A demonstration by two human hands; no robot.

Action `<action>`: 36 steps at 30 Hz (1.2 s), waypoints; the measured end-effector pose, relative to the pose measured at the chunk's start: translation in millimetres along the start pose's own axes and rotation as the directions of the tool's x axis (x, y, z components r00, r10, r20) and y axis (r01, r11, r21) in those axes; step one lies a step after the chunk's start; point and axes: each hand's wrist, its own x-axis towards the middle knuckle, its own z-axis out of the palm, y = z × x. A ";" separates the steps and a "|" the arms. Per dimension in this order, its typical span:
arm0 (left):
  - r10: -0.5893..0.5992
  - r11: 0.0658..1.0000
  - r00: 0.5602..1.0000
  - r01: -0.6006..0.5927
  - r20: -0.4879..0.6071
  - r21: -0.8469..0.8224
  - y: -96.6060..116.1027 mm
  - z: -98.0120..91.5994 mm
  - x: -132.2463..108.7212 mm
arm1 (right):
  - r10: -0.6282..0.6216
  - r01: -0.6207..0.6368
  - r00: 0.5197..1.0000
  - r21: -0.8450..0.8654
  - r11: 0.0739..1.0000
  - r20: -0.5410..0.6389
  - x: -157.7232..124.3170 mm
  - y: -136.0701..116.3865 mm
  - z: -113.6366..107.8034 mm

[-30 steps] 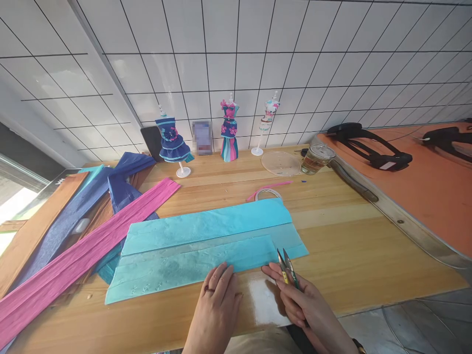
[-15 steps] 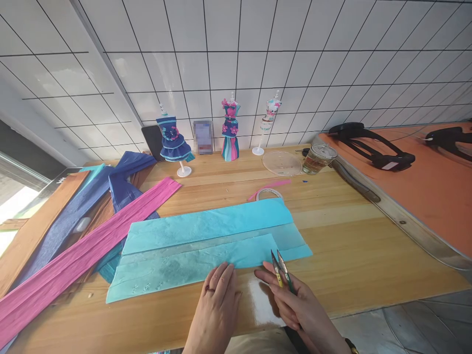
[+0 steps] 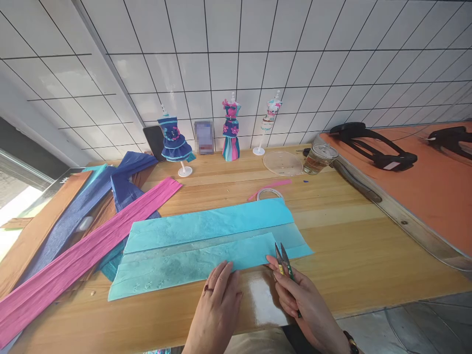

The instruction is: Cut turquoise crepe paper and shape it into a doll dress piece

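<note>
A folded turquoise crepe paper sheet (image 3: 206, 243) lies flat on the wooden table (image 3: 350, 246). My left hand (image 3: 217, 305) rests flat with its fingertips on the sheet's near edge, a ring on one finger. My right hand (image 3: 304, 307) is closed round small thread snips (image 3: 283, 258). Their two blades point away from me, slightly apart, at the sheet's lower right corner. My right forefinger touches that corner.
Pink (image 3: 81, 255), dark blue (image 3: 88, 201) and brown crepe paper rolls lie at the left. Three small dress forms (image 3: 230, 130) stand by the tiled wall, beside a phone (image 3: 153, 142). A tape ring (image 3: 270, 192), clear lid (image 3: 282, 163) and glass cup (image 3: 319, 158) sit behind. An orange surface (image 3: 424, 191) adjoins at right.
My right hand with the snips has shifted slightly left and forward, so the blades now reach the sheet's corner. My left hand has stayed in place.
</note>
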 end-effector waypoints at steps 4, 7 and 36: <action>0.033 0.995 0.996 -0.041 -0.088 -0.094 1.2 -6.9 -0.1 | 0.002 -0.002 1.000 0.016 1.000 0.017 -0.2 -0.3 -1.1; 0.040 0.960 0.995 -0.064 -0.095 -0.273 4.4 -9.2 -2.0 | 0.000 -0.001 0.999 0.029 1.000 0.032 -0.9 -1.6 -1.8; -0.097 -0.918 0.576 0.264 0.812 -0.297 55.7 27.3 84.3 | 0.015 -0.015 1.000 -0.047 0.999 0.008 -11.0 -21.5 -40.4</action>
